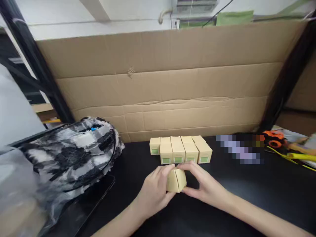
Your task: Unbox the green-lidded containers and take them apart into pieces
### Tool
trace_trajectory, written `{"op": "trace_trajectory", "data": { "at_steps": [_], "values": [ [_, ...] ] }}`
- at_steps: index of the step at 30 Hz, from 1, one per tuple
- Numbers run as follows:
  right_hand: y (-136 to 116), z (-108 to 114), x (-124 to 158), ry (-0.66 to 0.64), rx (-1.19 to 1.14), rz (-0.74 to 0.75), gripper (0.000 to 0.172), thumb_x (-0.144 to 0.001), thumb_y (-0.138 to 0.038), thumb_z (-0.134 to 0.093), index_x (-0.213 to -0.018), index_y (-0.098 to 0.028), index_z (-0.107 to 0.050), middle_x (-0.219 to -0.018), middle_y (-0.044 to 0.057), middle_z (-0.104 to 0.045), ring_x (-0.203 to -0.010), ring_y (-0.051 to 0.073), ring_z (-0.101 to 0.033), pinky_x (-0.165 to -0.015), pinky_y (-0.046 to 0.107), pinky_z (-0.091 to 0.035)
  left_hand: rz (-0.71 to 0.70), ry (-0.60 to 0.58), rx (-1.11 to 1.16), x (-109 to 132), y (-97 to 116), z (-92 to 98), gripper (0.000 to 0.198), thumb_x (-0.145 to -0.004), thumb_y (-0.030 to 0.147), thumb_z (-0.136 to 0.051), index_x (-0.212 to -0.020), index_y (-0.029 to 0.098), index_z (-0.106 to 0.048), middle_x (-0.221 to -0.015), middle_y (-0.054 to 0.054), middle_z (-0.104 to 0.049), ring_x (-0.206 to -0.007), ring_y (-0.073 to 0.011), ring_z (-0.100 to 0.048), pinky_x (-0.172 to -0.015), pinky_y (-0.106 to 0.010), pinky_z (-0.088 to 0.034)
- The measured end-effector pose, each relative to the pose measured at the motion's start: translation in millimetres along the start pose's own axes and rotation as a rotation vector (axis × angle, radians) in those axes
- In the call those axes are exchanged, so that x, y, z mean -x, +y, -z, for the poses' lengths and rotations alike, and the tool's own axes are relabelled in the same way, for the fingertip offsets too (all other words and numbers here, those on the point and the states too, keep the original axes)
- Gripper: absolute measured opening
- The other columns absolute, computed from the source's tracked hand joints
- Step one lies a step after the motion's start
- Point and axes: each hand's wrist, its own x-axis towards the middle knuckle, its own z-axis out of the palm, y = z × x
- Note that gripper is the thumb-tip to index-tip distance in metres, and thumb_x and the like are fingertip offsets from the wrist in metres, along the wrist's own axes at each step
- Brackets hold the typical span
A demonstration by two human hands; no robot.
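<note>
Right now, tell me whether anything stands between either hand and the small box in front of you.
Nothing visible does: the left hand and right hand both touch the small box directly. The other boxes stand beyond it, not between it and the hands.

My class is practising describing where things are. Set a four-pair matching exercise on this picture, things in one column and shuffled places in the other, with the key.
Things
1. Single box
2. Group of boxes
3. Furry black-and-white bundle
4. Cardboard sheet

Places
A. Upright behind the black table
B. Close together beyond the hands, green labels showing
C. At the person's left
D. Between the left hand and right hand

Pairs: 1-D, 2-B, 3-C, 4-A
</note>
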Motion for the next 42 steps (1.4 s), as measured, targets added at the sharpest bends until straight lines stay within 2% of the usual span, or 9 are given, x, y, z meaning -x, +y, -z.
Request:
{"op": "trace_trajectory", "data": {
  "at_steps": [5,12,25,32,42],
  "values": [
    [-3.3,-1.0,3.4,0.032,0.099,0.064,0.049,-0.079,-0.015,-0.066,-0.120,-0.026,-0.041,-0.116,0.007,-0.056,-0.107,0.022,-0.056,-0.090,0.037,-0.049,-0.098,-0.054,-0.052,-0.1,4.4,6.1,0.047,-0.084,0.016,-0.050,-0.129,0.008,-0.038,-0.113,-0.015,-0.064,-0.098,-0.0265,-0.063,-0.082,-0.039,-0.056],
    [0.4,-6.7,6.1,0.085,0.108,0.100,0.050,-0.075,-0.019,-0.069,-0.117,-0.024,-0.042,-0.112,0.009,-0.056,-0.105,0.023,-0.056,-0.087,0.038,-0.050,-0.111,-0.118,0.022,4.0,1.0,5.3,0.056,-0.078,0.012,-0.051,-0.132,0.010,-0.037,-0.121,-0.014,-0.060,-0.111,-0.0260,-0.057,-0.096,-0.044,-0.049],
    [-2.7,-7.7,6.7,0.100,0.113,0.089,0.049,-0.071,-0.016,-0.070,-0.112,-0.022,-0.044,-0.107,0.008,-0.057,-0.098,0.022,-0.058,-0.082,0.035,-0.052,-0.138,-0.148,0.030,2.1,1.9,6.6,0.058,-0.075,0.008,-0.052,-0.131,0.011,-0.040,-0.123,-0.012,-0.059,-0.112,-0.0253,-0.055,-0.097,-0.042,-0.048],
    [-0.4,-5.6,4.4,0.112,0.230,0.124,0.051,-0.075,-0.019,-0.068,-0.119,-0.023,-0.043,-0.111,0.010,-0.061,-0.102,0.024,-0.060,-0.084,0.039,-0.053,-0.039,-0.101,0.025,3.4,3.7,3.3,0.061,-0.074,0.008,-0.053,-0.133,0.012,-0.039,-0.121,-0.013,-0.059,-0.110,-0.0262,-0.055,-0.092,-0.041,-0.052],
    [-3.2,-8.1,4.1,0.095,0.058,0.054,0.057,-0.073,-0.012,-0.063,-0.124,-0.026,-0.041,-0.120,0.008,-0.055,-0.109,0.020,-0.058,-0.088,0.034,-0.053,0.025,-0.100,0.066,1.9,4.9,2.4,0.062,-0.075,0.009,-0.052,-0.134,0.015,-0.036,-0.122,-0.012,-0.058,-0.113,-0.0250,-0.054,-0.093,-0.041,-0.051]
  ]
}}
